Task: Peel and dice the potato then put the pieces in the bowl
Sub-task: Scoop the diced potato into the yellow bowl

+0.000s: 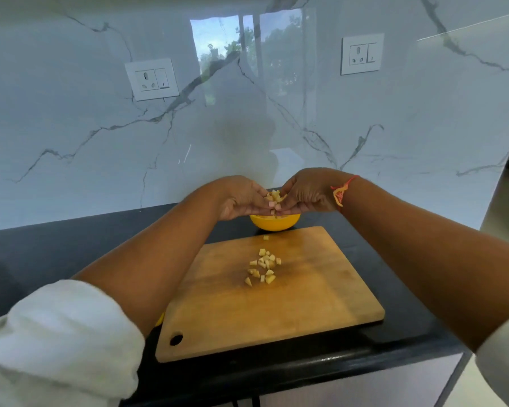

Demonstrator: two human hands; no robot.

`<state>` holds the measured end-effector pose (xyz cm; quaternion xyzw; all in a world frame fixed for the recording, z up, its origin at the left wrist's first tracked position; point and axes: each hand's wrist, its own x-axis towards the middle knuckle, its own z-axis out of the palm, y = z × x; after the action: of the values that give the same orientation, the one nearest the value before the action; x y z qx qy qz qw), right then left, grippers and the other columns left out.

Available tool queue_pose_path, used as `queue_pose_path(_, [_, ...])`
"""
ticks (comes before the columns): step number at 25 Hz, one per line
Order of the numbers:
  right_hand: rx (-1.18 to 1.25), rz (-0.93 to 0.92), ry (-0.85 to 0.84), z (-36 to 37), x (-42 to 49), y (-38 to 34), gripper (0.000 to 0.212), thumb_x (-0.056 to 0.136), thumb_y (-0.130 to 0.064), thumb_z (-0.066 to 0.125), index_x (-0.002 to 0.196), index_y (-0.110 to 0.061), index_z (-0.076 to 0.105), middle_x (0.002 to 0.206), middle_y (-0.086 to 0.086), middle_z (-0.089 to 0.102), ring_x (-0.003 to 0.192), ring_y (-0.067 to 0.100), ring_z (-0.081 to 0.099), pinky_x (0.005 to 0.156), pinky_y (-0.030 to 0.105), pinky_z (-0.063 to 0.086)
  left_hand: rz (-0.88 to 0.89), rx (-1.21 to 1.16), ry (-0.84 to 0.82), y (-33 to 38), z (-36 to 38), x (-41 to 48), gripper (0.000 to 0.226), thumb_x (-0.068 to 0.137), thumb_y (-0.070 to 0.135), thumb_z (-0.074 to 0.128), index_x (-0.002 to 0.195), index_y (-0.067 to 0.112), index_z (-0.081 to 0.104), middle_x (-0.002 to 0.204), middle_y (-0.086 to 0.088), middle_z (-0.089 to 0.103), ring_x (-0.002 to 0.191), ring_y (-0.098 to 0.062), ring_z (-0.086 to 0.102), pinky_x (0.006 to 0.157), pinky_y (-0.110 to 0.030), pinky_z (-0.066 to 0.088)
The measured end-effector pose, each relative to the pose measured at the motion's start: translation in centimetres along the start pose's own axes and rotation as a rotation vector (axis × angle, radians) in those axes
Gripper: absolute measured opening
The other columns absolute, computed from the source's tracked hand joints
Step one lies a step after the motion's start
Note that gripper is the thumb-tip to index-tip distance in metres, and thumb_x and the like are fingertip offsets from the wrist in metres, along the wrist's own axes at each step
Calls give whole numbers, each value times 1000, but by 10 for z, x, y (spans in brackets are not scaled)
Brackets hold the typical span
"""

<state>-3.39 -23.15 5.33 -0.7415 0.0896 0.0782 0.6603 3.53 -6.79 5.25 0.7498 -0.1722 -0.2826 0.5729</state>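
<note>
While both hands sit over the bowl [274, 225], most of the risk is spillage. Left hand [238, 198] and right hand [309, 193] are pressed together fingertip to fingertip, fingers of both curled round one shared handful of potato dice [274, 197]. The bowl is directly beneath, at the far edge of the cutting board [312, 292].

Remaining dice [263, 266] lie in a loose cluster mid-board; one stray cube [266, 237] sits near the board's far edge, just short of the bowl. I judge this as mid-transfer, with at least one more scoop needed.

Failure modes I see:
- Cup is leaky where the fingertips meet. If the hands part unevenly, cubes drop onto the black counter [71, 248] instead of into the bowl.
- Bowl is small next to the two-hand span, so a release off-centre overshoots the rim.
- The bowl looks light. A knuckle bump could slide or tip it.
- The stray cube is easy to miss on the next sweep.
</note>
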Motion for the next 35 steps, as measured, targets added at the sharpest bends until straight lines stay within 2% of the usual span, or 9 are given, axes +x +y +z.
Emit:
queue_pose_path(5, [-187,-10,98,-13,47,-3,43,87,17,64,129,14,57,122,22,64,90,22,67,80,29,61,38,132,79,1,-4,51,38,83,-11,70,119,-12,60,115,-27,67,99,-28,69,75,-27,61])
queue_pose_path(8, [-544,45,108,-12,72,4,39,91,4,66,130,6,61,125,20,64,112,31,65,101,38,52,63,503,160,-10,1,75,27,85,-4,72,112,-3,68,114,-22,69,105,-30,69,87,-36,59])
queue_pose_path(10, [-816,26,131,-11,81,4,38,93,-8,68,130,0,63,130,18,64,120,33,61,104,39,48,98,783,187,-13,3,83,21,87,0,68,107,1,72,107,-18,73,101,-32,71,89,-43,58])
queue_pose_path(13, [-1086,-80,259,-9,85,6,32,100,-22,60,122,-2,69,122,15,68,99,23,61,91,30,48,146,992,244,-14,5,87,16,88,8,68,101,7,75,99,-11,75,94,-28,73,85,-41,60])
queue_pose_path(15, [-1166,-101,301,-10,89,8,31,99,-25,60,117,-1,71,115,15,69,87,22,56,76,29,43,188,1070,283,-14,7,85,19,89,15,72,108,12,77,106,-8,73,96,-26,70,88,-36,58])
queue_pose_path(18, [-1274,-161,402,-7,90,12,32,94,-33,66,107,-5,75,98,9,70,82,21,59,71,28,42,289,1062,347,-15,9,80,23,87,19,76,110,17,77,114,-4,70,104,-24,64,87,-28,49])
queue_pose_path(24, [-1244,-235,444,-4,74,12,26,98,-20,58,112,-6,75,111,12,71,102,25,67,91,32,54,377,941,347,-20,5,66,25,84,12,78,108,13,76,115,-8,72,105,-24,66,94,-34,51])
queue_pose_path(32, [-1129,-255,421,14,30,14,26,95,-9,59,116,-5,74,113,14,72,104,28,67,92,35,55,427,873,322,-27,2,30,25,89,2,70,113,10,73,113,-8,72,102,-19,67,82,-25,49])
queue_pose_path(35, [-1025,-221,300,15,11,23,25,90,-4,66,111,-9,76,107,12,74,99,27,70,93,38,56,449,817,282,-36,-3,6,22,90,9,71,111,11,73,108,-5,73,100,-15,66,85,-26,49])
